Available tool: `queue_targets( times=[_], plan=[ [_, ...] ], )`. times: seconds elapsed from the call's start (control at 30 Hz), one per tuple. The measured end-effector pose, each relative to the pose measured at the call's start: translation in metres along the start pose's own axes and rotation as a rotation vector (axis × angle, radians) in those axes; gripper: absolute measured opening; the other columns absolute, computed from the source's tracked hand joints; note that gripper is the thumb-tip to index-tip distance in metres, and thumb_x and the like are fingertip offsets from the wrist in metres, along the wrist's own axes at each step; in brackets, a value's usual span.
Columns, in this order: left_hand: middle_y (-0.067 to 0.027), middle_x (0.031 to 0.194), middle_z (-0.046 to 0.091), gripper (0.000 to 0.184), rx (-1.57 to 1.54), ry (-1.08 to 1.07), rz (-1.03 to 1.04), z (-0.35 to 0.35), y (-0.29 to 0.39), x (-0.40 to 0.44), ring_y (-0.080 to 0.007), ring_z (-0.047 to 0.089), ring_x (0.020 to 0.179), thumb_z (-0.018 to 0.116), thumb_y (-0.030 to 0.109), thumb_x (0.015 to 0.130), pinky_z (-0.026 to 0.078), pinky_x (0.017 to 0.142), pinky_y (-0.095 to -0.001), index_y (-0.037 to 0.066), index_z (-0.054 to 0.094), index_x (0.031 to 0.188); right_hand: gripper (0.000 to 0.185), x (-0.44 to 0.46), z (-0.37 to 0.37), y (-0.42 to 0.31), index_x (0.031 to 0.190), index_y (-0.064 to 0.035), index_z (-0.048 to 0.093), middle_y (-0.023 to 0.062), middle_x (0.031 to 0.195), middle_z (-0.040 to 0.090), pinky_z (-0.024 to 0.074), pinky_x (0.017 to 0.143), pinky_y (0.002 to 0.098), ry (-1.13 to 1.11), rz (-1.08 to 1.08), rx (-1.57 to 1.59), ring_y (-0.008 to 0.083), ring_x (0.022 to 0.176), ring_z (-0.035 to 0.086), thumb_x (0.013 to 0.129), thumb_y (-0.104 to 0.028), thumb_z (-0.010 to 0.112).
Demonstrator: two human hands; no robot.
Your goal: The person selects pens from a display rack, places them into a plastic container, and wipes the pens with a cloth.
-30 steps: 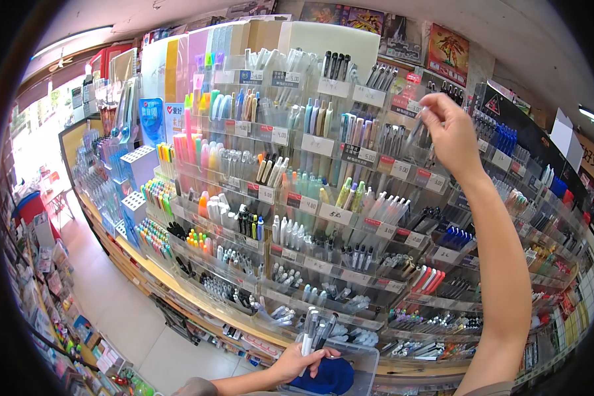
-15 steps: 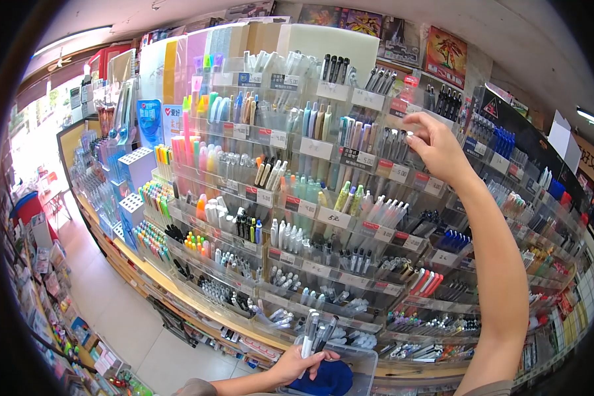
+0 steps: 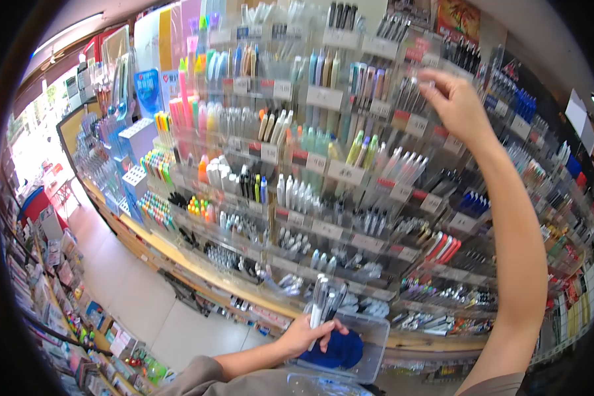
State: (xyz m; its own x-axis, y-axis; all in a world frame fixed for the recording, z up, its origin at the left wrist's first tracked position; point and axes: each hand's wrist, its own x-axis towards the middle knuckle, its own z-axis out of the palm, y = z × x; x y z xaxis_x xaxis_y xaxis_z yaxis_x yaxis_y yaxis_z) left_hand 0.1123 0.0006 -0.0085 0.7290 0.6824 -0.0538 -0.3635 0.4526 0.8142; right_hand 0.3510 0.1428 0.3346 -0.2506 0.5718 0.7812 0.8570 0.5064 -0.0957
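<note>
Several pens (image 3: 318,305), white and dark, stand upright in my left hand (image 3: 315,333), whose fingers are wrapped round them at the bottom centre. Just below it is a clear plastic bin (image 3: 378,340) with a dark blue item (image 3: 343,350) inside. My right hand (image 3: 459,109) is raised at the upper right, its thumb and index finger pinched beside a row of grey pens (image 3: 410,96) in a clear rack compartment. Whatever is between those fingertips is too small to make out.
A tiered clear rack with price labels (image 3: 325,98) and many pens spans the view. Blue holed stands (image 3: 137,137) are at its left end. Tiled floor (image 3: 115,267) and another goods shelf (image 3: 46,297) lie at left. A box with a red picture (image 3: 459,21) sits above the rack.
The view has tilted down, so the rack appears higher. My right hand has moved from the compartment further right to the grey pens. My left hand still holds its pens.
</note>
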Motion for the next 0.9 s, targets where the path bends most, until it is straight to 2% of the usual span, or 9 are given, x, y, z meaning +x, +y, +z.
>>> queue_targets(
  times=[0.1,0.3,0.37,0.43,0.5,0.57,0.77,0.83,0.9],
  plan=[
    [-0.0135,0.088,0.06,0.024,-0.046,0.006,0.004,-0.001,0.0,0.0,-0.0105,0.05,0.053,0.053,0.019,0.086,0.044,0.049,-0.023,-0.003,0.054,0.095,0.03,-0.026,0.004,-0.015,0.106,-0.0013,0.056,0.0161,0.098,0.059,0.0435,0.079,0.0316,0.272,-0.172,-0.233,0.0278,0.092,0.055,0.082,-0.019,0.056],
    [-0.0113,0.079,0.059,0.025,-0.109,0.001,-0.002,-0.003,0.001,0.002,-0.0111,0.05,0.052,0.053,0.02,0.086,0.042,0.046,-0.0226,-0.002,0.053,0.098,0.014,-0.126,0.022,-0.081,0.088,-0.001,0.056,0.0123,0.085,0.057,0.0442,0.072,0.0315,0.088,-0.279,-0.09,0.0252,0.079,0.055,0.074,-0.002,0.059],
    [-0.0109,0.077,0.059,0.025,-0.142,0.01,-0.012,-0.004,0.0,0.002,-0.0112,0.05,0.051,0.054,0.021,0.086,0.042,0.045,-0.0223,-0.001,0.053,0.099,0.012,-0.176,0.042,-0.089,0.083,-0.0021,0.056,0.0115,0.08,0.058,0.0459,0.063,0.0352,-0.141,-0.144,0.122,0.0277,0.072,0.056,0.072,-0.004,0.06],
    [-0.0105,0.076,0.058,0.026,-0.195,0.024,0.015,-0.004,0.002,0.0,-0.0107,0.05,0.05,0.052,0.022,0.087,0.041,0.044,-0.0219,0.0,0.052,0.101,0.011,-0.234,0.061,-0.095,0.08,-0.0032,0.057,0.0112,0.078,0.059,0.0463,0.061,0.0371,-0.594,0.097,0.333,0.0295,0.07,0.057,0.074,-0.012,0.06],
    [-0.0102,0.076,0.058,0.027,-0.251,0.05,0.022,-0.004,0.005,-0.001,-0.0104,0.049,0.051,0.052,0.023,0.087,0.041,0.045,-0.0219,0.001,0.051,0.102,0.019,-0.288,0.082,-0.105,0.08,-0.004,0.058,0.0122,0.079,0.059,0.0473,0.061,0.0378,-0.972,0.196,0.32,0.03,0.073,0.059,0.076,-0.022,0.059],
    [-0.0086,0.073,0.056,0.028,-0.261,0.073,0.014,-0.003,0.003,-0.001,-0.0093,0.047,0.05,0.051,0.024,0.088,0.038,0.043,-0.0209,0.001,0.051,0.104,0.024,-0.338,0.109,-0.116,0.081,-0.004,0.057,0.0125,0.079,0.059,0.0477,0.064,0.0388,-1.131,0.31,0.278,0.0299,0.078,0.059,0.076,-0.028,0.059],
    [-0.0087,0.063,0.052,0.033,-0.168,0.135,0.003,0.001,0.007,0.0,-0.0104,0.042,0.043,0.053,0.028,0.086,0.033,0.039,-0.021,0.0,0.05,0.105,0.022,-0.363,0.133,-0.124,0.084,-0.0041,0.057,0.0148,0.083,0.06,0.0453,0.068,0.0419,-1.003,0.333,0.506,0.03,0.084,0.057,0.072,-0.022,0.062],
    [-0.0088,0.061,0.052,0.034,-0.143,0.146,-0.008,0.001,0.008,0.0,-0.0103,0.041,0.042,0.053,0.028,0.086,0.032,0.039,-0.021,0.0,0.05,0.105,0.021,-0.351,0.127,-0.119,0.084,-0.0021,0.055,0.017,0.079,0.058,0.0442,0.064,0.0395,-0.884,0.577,0.508,0.0333,0.071,0.056,0.074,-0.02,0.061],
    [-0.009,0.061,0.052,0.035,-0.135,0.146,-0.013,0.0,0.006,0.0,-0.0103,0.041,0.041,0.053,0.028,0.086,0.032,0.039,-0.0211,0.0,0.05,0.106,0.017,-0.342,0.118,-0.109,0.086,-0.0024,0.053,0.0111,0.074,0.058,0.0435,0.059,0.0305,-0.731,0.778,0.608,0.021,0.064,0.056,0.08,-0.018,0.058]
  ],
)
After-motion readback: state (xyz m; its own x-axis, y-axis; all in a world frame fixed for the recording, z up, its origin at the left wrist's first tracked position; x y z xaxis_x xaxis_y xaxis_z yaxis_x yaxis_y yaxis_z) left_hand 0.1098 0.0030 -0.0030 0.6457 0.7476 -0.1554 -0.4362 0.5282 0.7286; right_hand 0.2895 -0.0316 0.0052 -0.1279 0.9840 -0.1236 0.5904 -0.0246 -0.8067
